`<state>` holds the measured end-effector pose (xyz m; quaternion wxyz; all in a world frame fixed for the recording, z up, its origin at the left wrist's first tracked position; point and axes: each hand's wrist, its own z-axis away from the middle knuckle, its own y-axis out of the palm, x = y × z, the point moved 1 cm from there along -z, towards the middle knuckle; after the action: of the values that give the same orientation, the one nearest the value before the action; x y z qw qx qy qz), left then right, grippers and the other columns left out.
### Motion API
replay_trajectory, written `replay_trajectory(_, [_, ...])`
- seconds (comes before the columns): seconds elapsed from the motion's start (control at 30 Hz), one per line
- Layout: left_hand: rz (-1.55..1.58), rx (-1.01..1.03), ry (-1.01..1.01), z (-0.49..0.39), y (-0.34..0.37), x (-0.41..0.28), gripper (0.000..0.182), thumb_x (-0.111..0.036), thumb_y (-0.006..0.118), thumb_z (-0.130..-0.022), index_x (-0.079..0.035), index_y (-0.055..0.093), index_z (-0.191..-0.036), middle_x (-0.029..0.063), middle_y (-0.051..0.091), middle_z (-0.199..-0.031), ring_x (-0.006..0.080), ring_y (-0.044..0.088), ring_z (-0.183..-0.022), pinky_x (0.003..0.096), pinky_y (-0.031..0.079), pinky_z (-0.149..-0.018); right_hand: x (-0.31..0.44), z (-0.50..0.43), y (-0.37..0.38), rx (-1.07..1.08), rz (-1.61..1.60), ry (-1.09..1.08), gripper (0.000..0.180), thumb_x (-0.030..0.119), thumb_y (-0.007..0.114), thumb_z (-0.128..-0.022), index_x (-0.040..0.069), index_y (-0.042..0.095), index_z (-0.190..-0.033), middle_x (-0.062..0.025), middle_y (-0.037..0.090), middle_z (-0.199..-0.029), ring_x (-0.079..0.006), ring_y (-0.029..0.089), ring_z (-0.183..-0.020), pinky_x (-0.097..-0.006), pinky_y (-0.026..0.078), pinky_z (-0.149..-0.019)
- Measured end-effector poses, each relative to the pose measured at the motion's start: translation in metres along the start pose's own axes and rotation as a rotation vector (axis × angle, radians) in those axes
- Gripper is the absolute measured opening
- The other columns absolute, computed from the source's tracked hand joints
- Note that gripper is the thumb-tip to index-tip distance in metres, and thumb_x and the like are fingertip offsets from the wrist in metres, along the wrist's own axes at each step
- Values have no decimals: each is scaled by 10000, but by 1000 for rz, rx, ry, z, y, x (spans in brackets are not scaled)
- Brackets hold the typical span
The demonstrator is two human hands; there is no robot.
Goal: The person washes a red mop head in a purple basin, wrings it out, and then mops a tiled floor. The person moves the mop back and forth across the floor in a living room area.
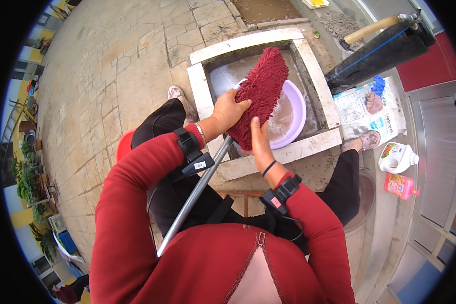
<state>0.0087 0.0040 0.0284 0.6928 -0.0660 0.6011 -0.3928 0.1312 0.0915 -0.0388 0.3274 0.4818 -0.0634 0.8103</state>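
Observation:
A dark red shaggy mop head (262, 87) is raised over a lilac plastic basin (298, 110) of murky, foamy water. My left hand (228, 112) grips the mop head's left edge, thumb on the pile. Lower down, my right hand (262, 138) holds its near right edge with the thumb on top; the fingers underneath are hidden. A metal pole (197, 193) slants from below the mop head towards my lap, its join partly covered. The basin sits within a square concrete trough with a white tiled rim (281, 155), where sudsy water surrounds it.
A thick black pipe (372, 57) and a tap with a tan hose (372, 29) rise at the right. Beyond my foot lie a printed plastic sack (349, 106), a white jug (395, 157) and a pink pump bottle (399, 186). A red bucket-like object (124, 144) is at my left.

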Motion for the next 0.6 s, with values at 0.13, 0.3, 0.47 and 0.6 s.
replay_trajectory(0.13, [-160,-22,28,12,12,-6,364,-259,723,-836,48,601,-989,287,662,-868,418,667,-839,433,523,-739,-34,-6,22,-160,119,-124,653,454,419,-1034,-86,357,-1396,-276,506,-1357,-351,516,-1235,-391,405,-1022])
replay_trajectory(0.3, [-108,55,83,14,7,-10,366,-243,721,-837,45,593,-1022,264,668,-870,389,668,-825,426,522,-752,-50,-14,11,-149,53,-210,518,406,403,-1051,-71,546,-1192,-230,634,-1096,-297,593,-995,-381,445,-912])
replay_trajectory(0.47, [195,123,70,11,-16,-12,366,-177,730,-841,48,595,-1096,214,694,-920,302,686,-839,383,539,-774,-7,-30,-25,-104,-17,20,602,509,377,-1030,-38,562,-1201,-141,651,-970,-277,614,-946,-363,485,-851])
replay_trajectory(0.6, [406,221,24,25,-18,-21,354,-153,732,-854,49,584,-1104,173,702,-935,227,684,-826,355,547,-762,32,-91,-39,-168,-100,8,806,658,310,-984,-34,466,-1367,-197,622,-1210,-291,636,-1031,-391,482,-950])
